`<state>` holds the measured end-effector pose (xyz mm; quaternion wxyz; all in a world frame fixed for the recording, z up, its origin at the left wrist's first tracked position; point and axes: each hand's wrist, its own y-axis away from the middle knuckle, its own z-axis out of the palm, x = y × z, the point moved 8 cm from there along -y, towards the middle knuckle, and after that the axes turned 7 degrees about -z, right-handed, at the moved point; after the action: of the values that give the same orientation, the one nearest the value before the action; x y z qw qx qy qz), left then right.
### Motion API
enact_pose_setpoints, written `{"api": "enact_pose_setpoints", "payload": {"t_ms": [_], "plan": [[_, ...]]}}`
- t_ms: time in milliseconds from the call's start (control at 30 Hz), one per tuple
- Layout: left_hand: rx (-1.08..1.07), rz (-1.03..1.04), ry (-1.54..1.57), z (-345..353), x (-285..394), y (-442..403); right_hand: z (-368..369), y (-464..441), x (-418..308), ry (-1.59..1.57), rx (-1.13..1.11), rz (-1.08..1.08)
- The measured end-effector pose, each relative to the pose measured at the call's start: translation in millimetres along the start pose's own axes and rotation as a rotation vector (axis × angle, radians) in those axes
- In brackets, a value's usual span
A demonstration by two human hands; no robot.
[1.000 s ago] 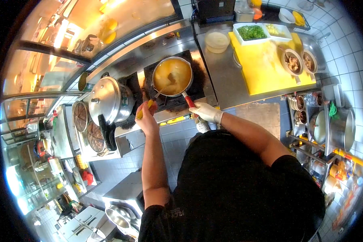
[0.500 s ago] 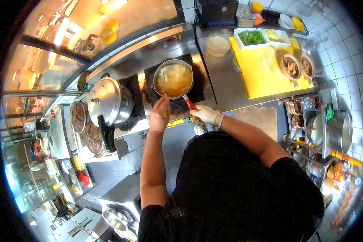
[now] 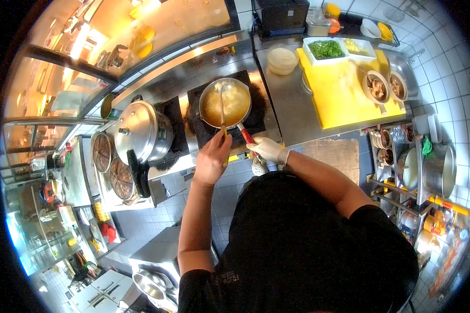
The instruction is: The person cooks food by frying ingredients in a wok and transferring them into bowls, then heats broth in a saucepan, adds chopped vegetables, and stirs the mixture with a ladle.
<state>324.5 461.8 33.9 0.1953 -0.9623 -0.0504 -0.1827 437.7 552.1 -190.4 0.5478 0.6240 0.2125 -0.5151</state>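
My bare left hand (image 3: 212,160) is closed round the yellow handle of a long metal utensil (image 3: 223,112). The utensil's far end is in the pan (image 3: 200,110), among pale lumps in yellowish-brown liquid (image 3: 234,107). The pan stands on the right burner of the stove. My right hand (image 3: 269,149), in a whitish glove, grips the pan's red handle (image 3: 246,136) at its near end. Just left of the pan's burner is a large lidded metal pot (image 3: 136,125) with a black handle.
Right of the stove, a yellow cutting board (image 3: 334,99) bears a white tray of chopped greens (image 3: 326,49) and two bowls of brown pieces (image 3: 376,87). A round pale container (image 3: 282,60) stands left of the board. Shelves with pots (image 3: 438,169) are at right.
My left hand has moved right and slightly down from its earlier place, and the utensil now reaches toward the pan's far side. Pale lumps have shifted in the liquid. My right hand keeps its grip.
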Motion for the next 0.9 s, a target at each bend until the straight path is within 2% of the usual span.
{"api": "enact_pose_setpoints", "payload": {"t_ms": [133, 233, 333, 433, 567, 667, 700, 800, 900], "plan": [[-0.078, 0.016, -0.044, 49.8, -23.3, 1.0, -3.3, -2.9, -1.4, 0.113, 0.029, -0.053], [-0.067, -0.004, 0.049, 52.8, -19.1, 4.4, -2.2, -4.6, 3.7, 0.06, 0.036, -0.047], [-0.046, -0.12, 0.188, 32.9, -13.8, 6.8, -5.0, -6.1, 3.4, 0.155, 0.002, -0.03], [0.051, -0.263, 0.339, 3.1, -16.7, 3.8, -3.1, -5.7, 8.0, 0.043, 0.01, -0.047], [0.128, -0.34, 0.348, -37.9, -19.8, -0.6, -0.7, -5.9, 11.4, -0.056, 0.013, -0.017], [0.343, -0.778, 0.958, -25.7, -57.2, 23.2, -0.2, -7.8, 9.0, -0.012, -0.006, -0.073], [0.36, -0.9, 1.028, -24.3, -60.9, 24.6, 0.0, -7.2, 9.7, -0.016, -0.007, -0.055], [0.454, -1.089, 1.184, -0.7, -90.6, 39.5, -0.9, -5.6, 9.5, -0.013, -0.007, -0.024], [0.544, -1.092, 1.201, 19.9, -120.9, 55.0, -0.8, -3.9, 5.8, 0.02, -0.011, -0.011]]}}
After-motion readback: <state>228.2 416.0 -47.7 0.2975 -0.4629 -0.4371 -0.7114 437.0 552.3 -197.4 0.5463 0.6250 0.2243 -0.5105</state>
